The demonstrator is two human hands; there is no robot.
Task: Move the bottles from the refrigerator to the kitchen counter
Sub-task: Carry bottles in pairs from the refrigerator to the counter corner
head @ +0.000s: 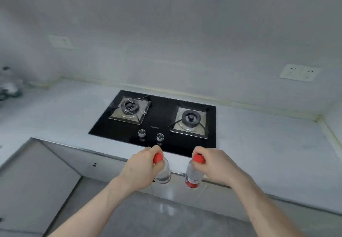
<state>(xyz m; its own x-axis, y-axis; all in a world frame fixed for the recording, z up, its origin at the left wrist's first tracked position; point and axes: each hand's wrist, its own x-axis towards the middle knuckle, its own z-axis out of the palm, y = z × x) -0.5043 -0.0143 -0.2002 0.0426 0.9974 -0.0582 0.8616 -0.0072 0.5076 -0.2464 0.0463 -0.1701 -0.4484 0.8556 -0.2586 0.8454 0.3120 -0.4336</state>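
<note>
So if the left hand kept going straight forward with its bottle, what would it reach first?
Probably the stove: the left hand, its grip closed on a bottle by the red cap, points at the black glass front edge and the knobs. Depth is unclear; the bottle's base could catch the counter edge.

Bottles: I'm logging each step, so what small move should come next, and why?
Probably carry both forward and lower them onto bare counter beside the stove: left hand and right hand each hold a bottle by its red cap, short of the edge.
</note>
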